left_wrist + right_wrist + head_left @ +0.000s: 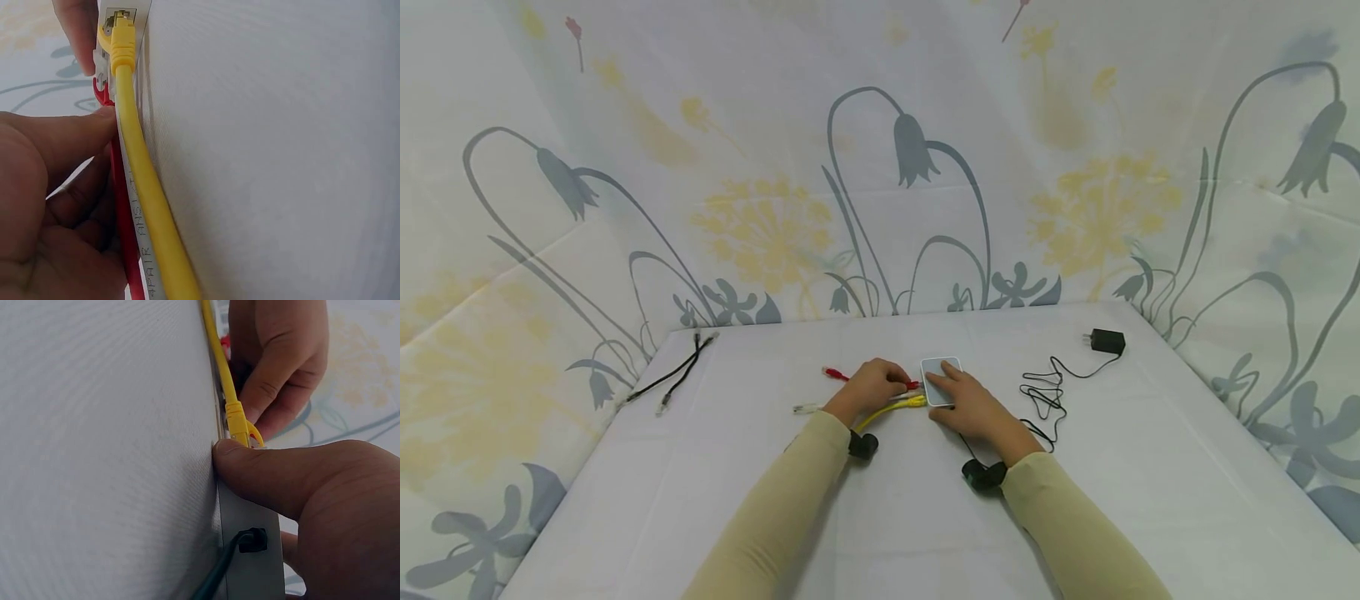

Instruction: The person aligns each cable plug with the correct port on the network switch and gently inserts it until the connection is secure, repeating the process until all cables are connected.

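Note:
My left hand (872,388) pinches a red Ethernet cable (123,215) close behind its plug, which points at the ports of a small white network box (932,367) with a grey top. Whether that plug is seated cannot be told. A yellow Ethernet cable (147,187) sits in a port at the near end. Between the red and yellow runs a white Ethernet cable (140,234); its end at the box is partly hidden. Gripping the box by its sides, my right hand (973,404) has its thumb (250,469) on the near edge. A dark power cord (220,575) enters the near side.
Two black cables (685,367) lie at the far left of the white-covered table. At the back right is a black power adapter (1107,341) with a loosely coiled thin cord (1045,392). A white plug (806,409) and a red plug (834,373) lie left of my left hand.

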Demonstrator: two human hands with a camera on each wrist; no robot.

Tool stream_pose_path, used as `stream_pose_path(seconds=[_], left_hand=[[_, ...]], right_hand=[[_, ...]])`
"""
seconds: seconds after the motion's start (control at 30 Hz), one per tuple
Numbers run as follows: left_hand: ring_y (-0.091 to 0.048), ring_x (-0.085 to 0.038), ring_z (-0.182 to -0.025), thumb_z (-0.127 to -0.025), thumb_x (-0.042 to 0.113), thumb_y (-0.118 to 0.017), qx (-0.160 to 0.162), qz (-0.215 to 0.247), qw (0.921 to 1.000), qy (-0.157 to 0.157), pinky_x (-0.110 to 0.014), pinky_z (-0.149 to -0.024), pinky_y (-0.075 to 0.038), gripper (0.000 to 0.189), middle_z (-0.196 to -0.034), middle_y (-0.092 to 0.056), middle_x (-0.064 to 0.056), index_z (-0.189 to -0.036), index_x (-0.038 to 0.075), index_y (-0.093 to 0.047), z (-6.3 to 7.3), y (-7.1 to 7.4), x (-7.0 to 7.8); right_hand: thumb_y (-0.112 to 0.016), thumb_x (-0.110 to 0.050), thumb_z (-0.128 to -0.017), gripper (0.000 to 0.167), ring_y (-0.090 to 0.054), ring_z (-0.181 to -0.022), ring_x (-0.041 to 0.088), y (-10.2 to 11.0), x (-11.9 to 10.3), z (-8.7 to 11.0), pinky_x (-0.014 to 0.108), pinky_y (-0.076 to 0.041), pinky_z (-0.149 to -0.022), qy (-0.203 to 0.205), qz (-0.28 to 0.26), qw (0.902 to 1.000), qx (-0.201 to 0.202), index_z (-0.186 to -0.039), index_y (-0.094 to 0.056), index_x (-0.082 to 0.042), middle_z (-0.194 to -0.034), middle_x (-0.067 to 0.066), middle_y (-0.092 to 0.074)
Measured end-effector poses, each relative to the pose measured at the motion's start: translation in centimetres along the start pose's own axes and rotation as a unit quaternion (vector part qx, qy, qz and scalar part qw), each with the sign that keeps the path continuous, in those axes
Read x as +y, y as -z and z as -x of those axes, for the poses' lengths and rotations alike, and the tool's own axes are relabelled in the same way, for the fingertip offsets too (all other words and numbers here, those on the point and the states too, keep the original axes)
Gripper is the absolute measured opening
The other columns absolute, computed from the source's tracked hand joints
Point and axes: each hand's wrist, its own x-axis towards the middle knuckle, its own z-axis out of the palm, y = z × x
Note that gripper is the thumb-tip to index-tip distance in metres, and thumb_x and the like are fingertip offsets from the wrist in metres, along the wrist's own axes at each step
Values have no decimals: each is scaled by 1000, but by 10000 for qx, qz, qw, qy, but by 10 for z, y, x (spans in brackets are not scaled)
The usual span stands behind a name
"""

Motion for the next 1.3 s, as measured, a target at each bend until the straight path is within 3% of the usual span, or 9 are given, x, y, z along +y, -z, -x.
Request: stream_pose_path(seconds=[0.37,0.77,1.3], left_hand=[[-59,-22,-116,-95,20,-63,110,-38,9999,80,-39,-101,-46,17,-111,-70,0,-106,17,-76,0,-1,1],[-60,-21,-112,-95,16,-61,41,-70,9999,-80,-38,-98,-48,17,-109,-71,-1,-104,14,-75,-4,-1,0],[-61,-21,-110,-95,14,-61,-2,-33,10000,-53,-38,-97,-48,17,-107,-71,-1,-103,13,-75,-9,-2,-1]], right_hand=[[-63,-31,-92,63,-23,-145,44,1,-1,-1,62,-29,-110,-74,-29,10000,-46,-149,-39,-18,-160,16,-20],[-63,-30,-92,63,-24,-144,45,2,-3,-1,62,-31,-109,-127,16,9999,-49,-149,-40,-18,-160,16,-22],[-63,-30,-92,62,-24,-144,44,3,-7,-2,62,-30,-109,-265,78,9996,-108,-149,-41,-18,-160,15,-22]])
